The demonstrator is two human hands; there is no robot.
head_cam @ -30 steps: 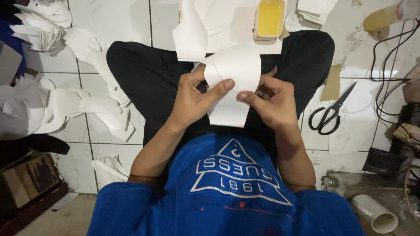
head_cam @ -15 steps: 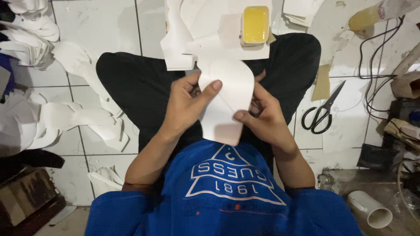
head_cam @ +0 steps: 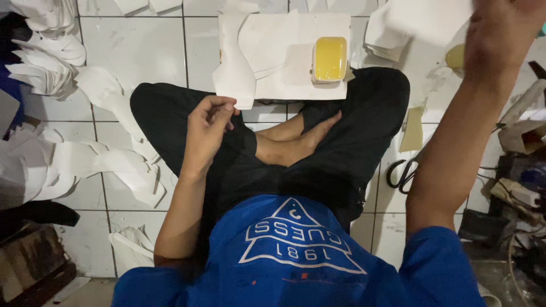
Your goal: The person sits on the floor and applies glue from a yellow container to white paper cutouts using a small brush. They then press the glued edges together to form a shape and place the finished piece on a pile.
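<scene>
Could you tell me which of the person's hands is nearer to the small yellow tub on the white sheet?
Left. The left hand rests on the thigh just below-left of the yellow tub; the right hand is raised far right, holding a white piece.

I see no signs or screens, and no labels I can make out. The one package-like thing I find is a small tub (head_cam: 330,59), a rounded rectangle with a pale rim and a yellow filling, standing open on a white sheet (head_cam: 284,40) on the tiled floor just beyond the crossed legs.
</scene>
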